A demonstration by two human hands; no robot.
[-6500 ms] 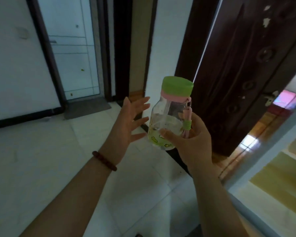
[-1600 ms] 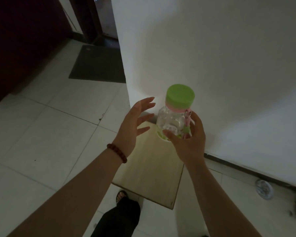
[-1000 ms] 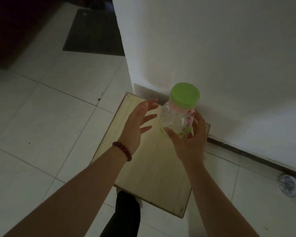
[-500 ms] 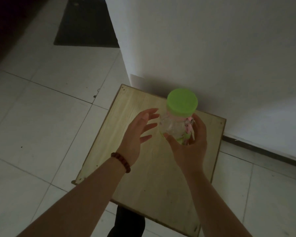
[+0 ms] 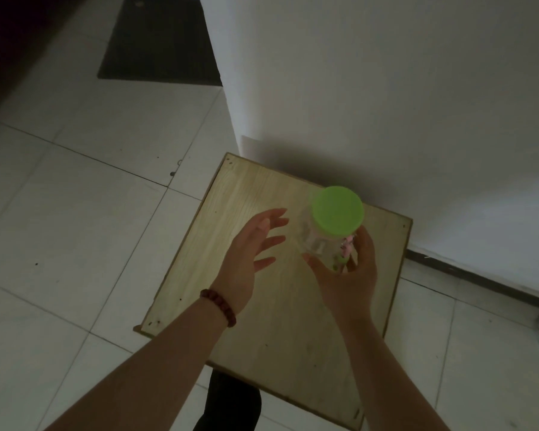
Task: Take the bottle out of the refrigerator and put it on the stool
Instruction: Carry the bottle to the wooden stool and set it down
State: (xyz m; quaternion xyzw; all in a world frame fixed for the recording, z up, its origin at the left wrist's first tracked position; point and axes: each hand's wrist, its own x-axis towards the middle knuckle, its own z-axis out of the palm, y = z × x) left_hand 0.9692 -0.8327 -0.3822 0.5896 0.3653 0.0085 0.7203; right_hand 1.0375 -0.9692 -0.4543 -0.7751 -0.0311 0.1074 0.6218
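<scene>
Bottle [image 5: 324,234] in right hand [image 5: 346,275] above stool [image 5: 262,306]

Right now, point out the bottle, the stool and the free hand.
bottle [image 5: 337,210], head view, on its green cap.
stool [image 5: 262,194], head view, bare wooden top.
left hand [image 5: 246,259], head view, back of hand.

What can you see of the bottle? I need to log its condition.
The bottle is small, of clear plastic by its look, with a wide green screw cap and a pink strap at one side. It stands upright over the wooden stool, near the wall. The right hand wraps its lower body; the left hand is apart, open.
</scene>
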